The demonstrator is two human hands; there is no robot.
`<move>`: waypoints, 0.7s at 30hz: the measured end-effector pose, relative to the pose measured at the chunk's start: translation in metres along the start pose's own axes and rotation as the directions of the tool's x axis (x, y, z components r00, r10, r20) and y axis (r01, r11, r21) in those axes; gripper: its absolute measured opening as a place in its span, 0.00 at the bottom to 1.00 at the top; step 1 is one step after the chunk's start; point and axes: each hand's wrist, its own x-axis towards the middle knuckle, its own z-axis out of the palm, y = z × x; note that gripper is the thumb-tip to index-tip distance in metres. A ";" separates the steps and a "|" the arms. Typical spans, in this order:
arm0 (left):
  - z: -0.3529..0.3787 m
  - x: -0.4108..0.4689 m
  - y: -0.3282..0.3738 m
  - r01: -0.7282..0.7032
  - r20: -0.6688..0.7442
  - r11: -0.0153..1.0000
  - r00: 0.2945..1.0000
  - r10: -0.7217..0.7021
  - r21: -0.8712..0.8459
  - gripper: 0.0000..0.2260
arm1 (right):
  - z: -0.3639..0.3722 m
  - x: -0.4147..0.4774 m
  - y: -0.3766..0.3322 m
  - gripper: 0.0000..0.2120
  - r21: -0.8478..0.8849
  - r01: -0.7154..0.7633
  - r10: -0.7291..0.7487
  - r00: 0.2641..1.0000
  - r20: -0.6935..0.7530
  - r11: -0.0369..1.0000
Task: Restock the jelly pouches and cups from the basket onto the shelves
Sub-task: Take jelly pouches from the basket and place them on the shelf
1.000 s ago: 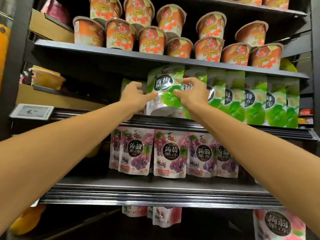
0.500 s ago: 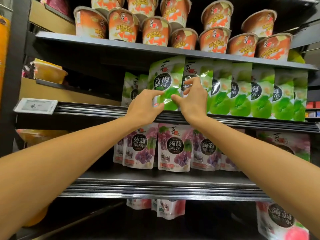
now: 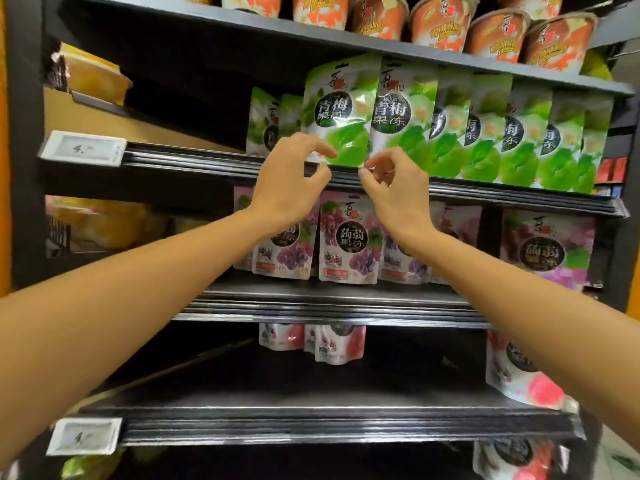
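Observation:
A green plum jelly pouch (image 3: 341, 112) stands upright at the front of the second shelf (image 3: 519, 197), at the left end of a row of green pouches (image 3: 485, 133). My left hand (image 3: 289, 183) hovers just below its lower left corner, fingers loosely curled and holding nothing. Level with it, my right hand (image 3: 394, 190) is in front of the shelf lip below the neighbouring pouch (image 3: 398, 112), also loosely curled and holding nothing. Orange jelly cups (image 3: 495, 32) fill the top shelf. The basket is out of view.
Purple grape pouches (image 3: 346, 237) line the third shelf. Pink peach pouches (image 3: 334, 342) stand at the back of the fourth shelf, with one (image 3: 519, 368) at its right. Price tags (image 3: 83, 148) clip onto the shelf lips at left. A dark gap lies left of the green pouches.
Both hands have let go of the green pouch and drawn back and down to the shelf lip. The pouch now stands upright by itself. The camera has moved closer and tilted down.

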 end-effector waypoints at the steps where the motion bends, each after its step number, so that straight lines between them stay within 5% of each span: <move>1: -0.005 -0.008 0.000 0.006 -0.007 1.000 1.000 -0.006 -0.027 0.09 | 0.000 -0.012 -0.004 0.03 0.006 -0.003 0.003 1.000 0.014 1.000; 8: -0.027 -0.105 -0.015 0.190 0.112 0.962 0.979 -0.170 -0.199 0.06 | 0.011 -0.132 -0.015 0.03 0.087 -0.168 0.150 0.972 0.180 0.982; 13: -0.022 -0.228 -0.041 0.408 0.289 0.874 0.898 -0.332 -0.263 0.05 | 0.014 -0.270 0.004 0.04 0.003 -0.350 0.322 0.865 0.383 0.937; 17: -0.012 -0.350 -0.057 0.605 0.450 0.761 0.762 -0.467 -0.235 0.06 | 0.008 -0.404 0.022 0.06 -0.177 -0.524 0.521 0.634 0.571 0.833; 21: -0.003 -0.494 -0.072 0.828 0.578 0.550 0.502 -0.643 -0.108 0.06 | -0.003 -0.537 0.039 0.06 -0.398 -0.644 0.695 0.302 0.652 0.653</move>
